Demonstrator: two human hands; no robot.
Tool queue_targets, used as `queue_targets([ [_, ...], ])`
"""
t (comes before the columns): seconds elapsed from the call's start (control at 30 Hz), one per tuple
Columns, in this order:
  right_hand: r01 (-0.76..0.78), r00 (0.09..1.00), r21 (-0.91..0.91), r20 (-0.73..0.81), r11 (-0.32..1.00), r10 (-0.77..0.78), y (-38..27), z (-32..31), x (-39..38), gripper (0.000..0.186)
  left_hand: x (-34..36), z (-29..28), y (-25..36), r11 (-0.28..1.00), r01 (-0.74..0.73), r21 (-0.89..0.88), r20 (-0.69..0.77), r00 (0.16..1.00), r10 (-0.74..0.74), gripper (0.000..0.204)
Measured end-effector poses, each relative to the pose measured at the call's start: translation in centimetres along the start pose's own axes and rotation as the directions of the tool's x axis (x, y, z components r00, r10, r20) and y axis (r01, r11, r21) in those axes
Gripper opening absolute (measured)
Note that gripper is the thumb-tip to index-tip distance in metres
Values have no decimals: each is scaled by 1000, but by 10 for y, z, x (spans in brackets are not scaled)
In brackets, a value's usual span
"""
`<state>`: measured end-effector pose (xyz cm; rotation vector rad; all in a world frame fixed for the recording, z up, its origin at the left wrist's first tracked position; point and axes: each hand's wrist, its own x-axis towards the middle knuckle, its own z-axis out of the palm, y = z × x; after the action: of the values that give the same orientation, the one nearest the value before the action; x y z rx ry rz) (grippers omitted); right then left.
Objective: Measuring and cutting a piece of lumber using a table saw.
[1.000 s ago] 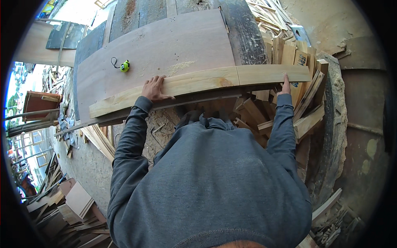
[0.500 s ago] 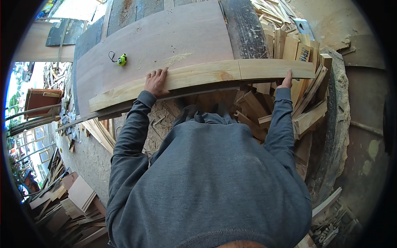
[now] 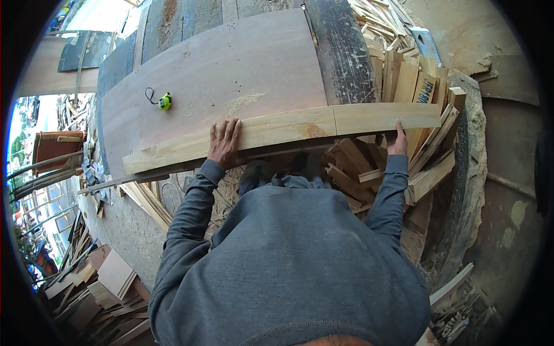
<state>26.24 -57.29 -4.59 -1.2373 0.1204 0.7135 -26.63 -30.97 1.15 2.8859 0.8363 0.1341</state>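
A long pale wooden plank (image 3: 277,127) lies along the near edge of the workbench, crossed by a thin dark line right of its middle. Its right end sticks out beyond the bench. Across the plank's left half lies my left hand (image 3: 225,143), fingers straight and slightly apart, tips at its far edge. Near the right end, my right hand (image 3: 397,140) holds the plank from the near side, one digit up on the wood and the other fingers mostly hidden beneath. A green tape measure (image 3: 165,102) with a dark wrist strap rests farther back on the flat sheet (image 3: 259,52).
Sawdust (image 3: 245,102) is scattered behind the plank. Upright wood offcuts (image 3: 407,81) crowd the bench's right side, with more lumber (image 3: 352,167) below the overhanging end. Dark boards (image 3: 343,52) flank the sheet. Stacked scraps (image 3: 109,282) lie on the floor at the lower left.
The whole view has tilted, so the bench sits lower in the picture. My left hand has slid a little to the right along the plank, its fingers straighter. My right hand stays near the right end.
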Motion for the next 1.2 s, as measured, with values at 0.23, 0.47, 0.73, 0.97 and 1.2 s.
queue_targets([
  [0.23,-221,975,-136,-10,966,222,-17,41,33,54,41,-14,-24,1000,19,-3,7,1000,-19,128],
  [0.47,32,991,-480,-101,877,-91,9,145,169,84,161,-14,-112,996,17,84,-17,1000,-16,131],
  [0.73,132,816,-802,-245,582,-523,24,205,155,82,201,-14,-128,994,41,100,0,999,-42,124],
  [0.97,-11,801,-841,-331,541,-498,23,205,155,76,205,0,-128,971,184,151,-58,982,-177,103],
  [1.2,26,772,-837,-330,546,-542,19,213,149,73,205,1,-128,970,171,171,-77,984,-160,97],
])
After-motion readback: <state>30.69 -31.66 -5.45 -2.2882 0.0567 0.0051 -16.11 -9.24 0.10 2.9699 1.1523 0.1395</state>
